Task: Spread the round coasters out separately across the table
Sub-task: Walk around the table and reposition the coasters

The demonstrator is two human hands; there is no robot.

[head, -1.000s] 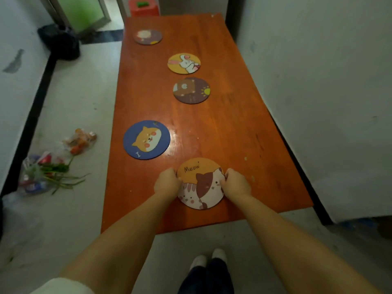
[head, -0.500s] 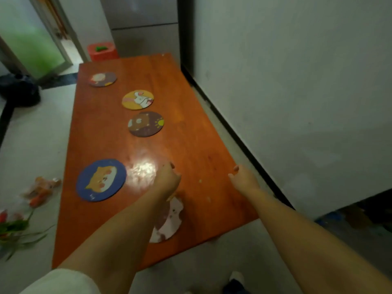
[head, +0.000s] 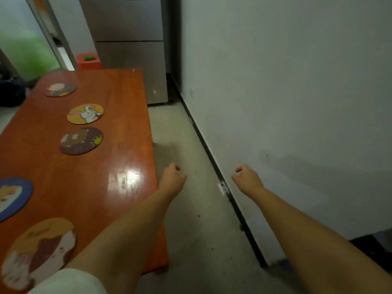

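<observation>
Nearest, lower left: cat coaster [head: 40, 251], orange top, white and brown below, flat on the orange surface [head: 89, 187], partly hidden by the left forearm; print blurred, possibly lettered. Next: blue coaster [head: 12, 197], cut by the frame's left edge. Left hand [head: 172, 179]: past the surface's right edge, over the floor [head: 191, 230], fingers loosely curled, holding nothing. Right hand [head: 247, 178]: near the wall's dark baseboard [head: 233, 204], likewise half-curled, empty. Beyond: brown coaster [head: 81, 141], then yellow rabbit coaster [head: 86, 113], then dark far coaster [head: 60, 89]. All five lie apart, none touching. Farthest: red box [head: 89, 61], grey cabinet [head: 131, 56].
</observation>
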